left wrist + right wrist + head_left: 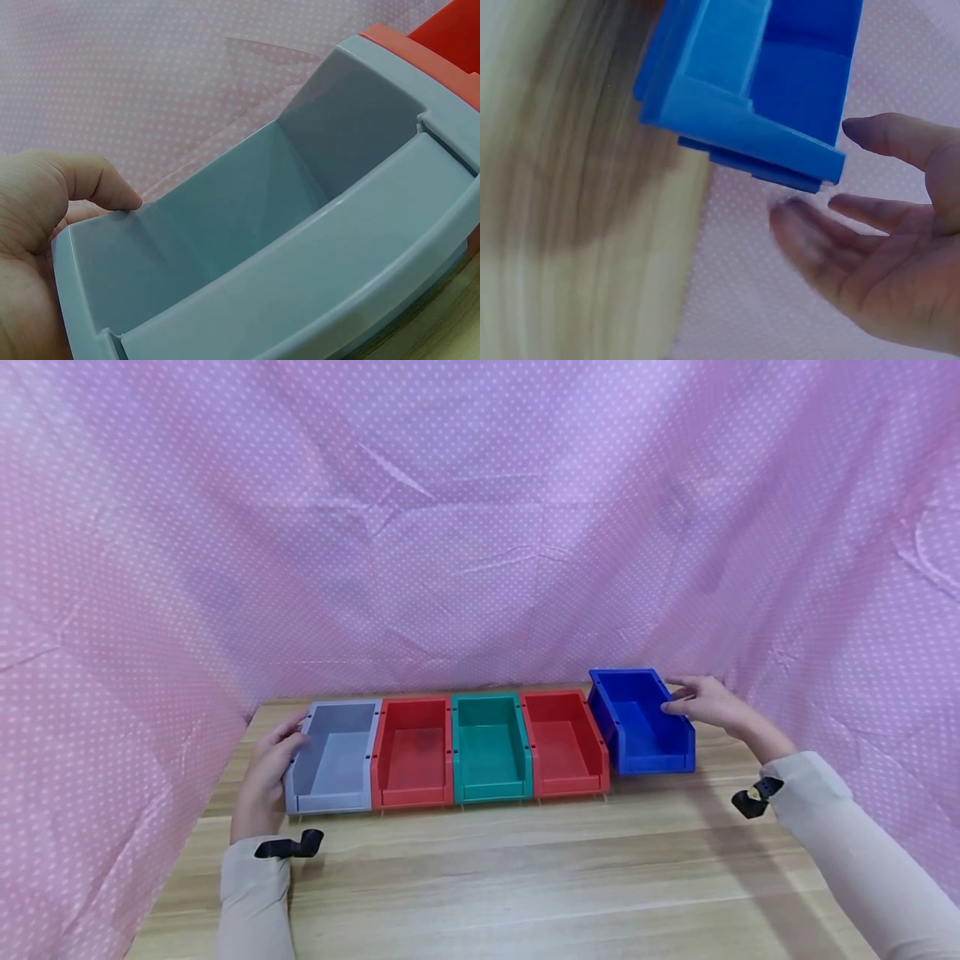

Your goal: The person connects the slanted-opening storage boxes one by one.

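Note:
My left hand grips the left wall of a grey storage bin, thumb over the rim and fingers outside. To the right of the grey bin stand a red bin, a green bin and a second red bin, side by side. A blue bin stands at the row's right end, set farther back and angled. Beside its right wall is my right hand. In the right wrist view the thumb is right at the blue rim, with the other fingers spread below the bin's edge.
The bins stand near the back of a wooden table. Pink dotted cloth hangs behind and on both sides. Black wrist mounts sit at both sleeve cuffs.

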Motion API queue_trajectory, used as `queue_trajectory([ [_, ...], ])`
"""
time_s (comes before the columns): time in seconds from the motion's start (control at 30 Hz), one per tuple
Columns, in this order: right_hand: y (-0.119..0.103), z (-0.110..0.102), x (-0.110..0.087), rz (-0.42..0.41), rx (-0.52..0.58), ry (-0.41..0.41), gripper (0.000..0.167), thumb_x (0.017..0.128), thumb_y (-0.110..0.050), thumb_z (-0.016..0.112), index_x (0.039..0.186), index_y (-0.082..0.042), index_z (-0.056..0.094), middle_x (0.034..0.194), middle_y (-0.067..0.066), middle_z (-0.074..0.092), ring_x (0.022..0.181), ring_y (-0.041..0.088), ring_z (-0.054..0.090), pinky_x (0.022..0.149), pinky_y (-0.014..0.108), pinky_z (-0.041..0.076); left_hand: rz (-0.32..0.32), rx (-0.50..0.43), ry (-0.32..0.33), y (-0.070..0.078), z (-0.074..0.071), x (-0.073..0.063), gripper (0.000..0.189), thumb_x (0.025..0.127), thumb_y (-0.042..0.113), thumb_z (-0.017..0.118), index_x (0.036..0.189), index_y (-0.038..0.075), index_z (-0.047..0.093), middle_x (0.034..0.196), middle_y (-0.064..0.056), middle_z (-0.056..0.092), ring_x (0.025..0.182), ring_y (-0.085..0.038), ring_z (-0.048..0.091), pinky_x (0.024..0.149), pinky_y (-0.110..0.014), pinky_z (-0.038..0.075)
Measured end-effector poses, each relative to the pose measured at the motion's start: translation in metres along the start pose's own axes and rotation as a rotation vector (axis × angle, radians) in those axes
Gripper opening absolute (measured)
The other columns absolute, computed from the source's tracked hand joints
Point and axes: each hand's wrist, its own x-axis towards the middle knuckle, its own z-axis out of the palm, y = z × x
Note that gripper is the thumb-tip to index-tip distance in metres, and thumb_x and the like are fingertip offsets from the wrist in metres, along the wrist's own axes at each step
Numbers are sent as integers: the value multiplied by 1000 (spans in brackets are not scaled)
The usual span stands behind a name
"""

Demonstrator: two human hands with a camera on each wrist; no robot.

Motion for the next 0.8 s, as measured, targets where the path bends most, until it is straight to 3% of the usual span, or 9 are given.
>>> queue_trajectory([
  [0.13, -9, 0, 3, -72, 1, 24, 71, 100, -21, 63, 154, 11, 29, 147, 40, 42, 135, 55, 44, 107, 65, 41, 13, 47, 9, -1, -1, 1, 60, 101, 11, 56, 158, 21, 40, 122, 16, 44, 111, -4, 43, 85, -14, 44],
  [0.33, -29, 1, 10, -189, 73, -39, 71, 98, -25, 67, 157, -1, 34, 158, 29, 36, 147, 50, 32, 114, 66, 31, 11, 62, 21, -1, -1, 1, 59, 101, 13, 57, 157, 23, 41, 123, 18, 43, 112, -3, 43, 87, -15, 43],
  [0.47, -40, 4, 15, -241, 44, -135, 78, 96, -26, 71, 159, -4, 32, 161, 25, 33, 144, 53, 36, 112, 67, 34, 12, 35, 15, -2, -1, 1, 58, 102, 12, 56, 157, 22, 41, 124, 17, 43, 113, -4, 43, 86, -14, 45],
  [0.63, -49, 8, 21, -225, -36, -236, 86, 91, -32, 77, 160, -10, 32, 158, 26, 39, 135, 54, 47, 104, 64, 46, 6, 14, 12, -3, -1, 1, 58, 102, 12, 56, 157, 23, 42, 123, 17, 44, 112, -5, 44, 85, -15, 46],
  [0.8, -53, 11, 26, -210, -130, -311, 94, 86, -36, 82, 161, -12, 31, 157, 27, 38, 136, 53, 45, 106, 65, 44, 4, 4, 15, -3, -1, 1, 58, 102, 11, 56, 157, 23, 42, 122, 16, 45, 111, -5, 44, 85, -16, 46],
])
